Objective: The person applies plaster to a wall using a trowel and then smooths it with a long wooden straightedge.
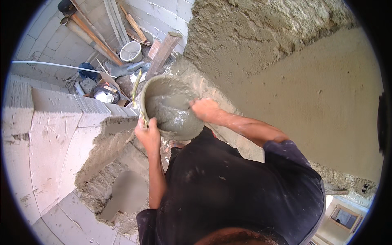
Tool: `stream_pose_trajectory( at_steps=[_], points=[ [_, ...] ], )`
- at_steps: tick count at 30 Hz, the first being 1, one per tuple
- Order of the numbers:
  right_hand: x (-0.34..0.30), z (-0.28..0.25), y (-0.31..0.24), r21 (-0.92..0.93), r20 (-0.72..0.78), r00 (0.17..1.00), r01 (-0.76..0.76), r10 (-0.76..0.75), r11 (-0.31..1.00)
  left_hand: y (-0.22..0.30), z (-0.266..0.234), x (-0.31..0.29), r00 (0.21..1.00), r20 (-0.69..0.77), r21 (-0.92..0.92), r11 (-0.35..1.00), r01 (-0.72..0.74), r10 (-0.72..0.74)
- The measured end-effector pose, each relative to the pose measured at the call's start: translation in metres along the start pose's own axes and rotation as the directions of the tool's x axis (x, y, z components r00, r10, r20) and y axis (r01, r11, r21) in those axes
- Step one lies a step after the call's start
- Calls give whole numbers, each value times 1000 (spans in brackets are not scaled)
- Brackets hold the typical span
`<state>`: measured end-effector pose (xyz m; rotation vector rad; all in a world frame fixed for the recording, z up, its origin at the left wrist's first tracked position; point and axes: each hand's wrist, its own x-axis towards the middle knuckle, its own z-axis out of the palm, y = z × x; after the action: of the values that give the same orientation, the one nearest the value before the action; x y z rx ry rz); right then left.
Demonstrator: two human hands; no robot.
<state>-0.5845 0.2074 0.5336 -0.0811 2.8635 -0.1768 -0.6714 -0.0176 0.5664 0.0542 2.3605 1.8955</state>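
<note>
A round bucket (143,96) caked with grey mortar is held in front of my body, its mouth turned up toward me. Wet mortar (173,114) lies inside it. My left hand (149,132) is closed on the bucket's near-left rim, beside a yellowish handle (136,85) that sticks out to the left. Over the bucket's right side, my right hand (205,109) is closed, with its fingertips at the mortar. Its fingers are slightly blurred, and whatever they grip cannot be made out.
Fresh mortar coats the wall (310,102) on the right. A pale block wall (57,122) runs along the left. Beyond the bucket are a white bucket (131,52), a wooden plank (164,55), leaning poles (96,38) and a thin white pipe (53,63).
</note>
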Motion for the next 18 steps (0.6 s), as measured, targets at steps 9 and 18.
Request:
stream_pose_trajectory(
  at_steps=[9,18],
  points=[
    [-25,-10,-18,110,97,981,-179,168,978,19,-5,4,968,110,-2,974,-225,224],
    [-57,14,-66,529,167,986,-95,6,843,11,-51,-18,999,31,-37,999,16,-15]
  ],
)
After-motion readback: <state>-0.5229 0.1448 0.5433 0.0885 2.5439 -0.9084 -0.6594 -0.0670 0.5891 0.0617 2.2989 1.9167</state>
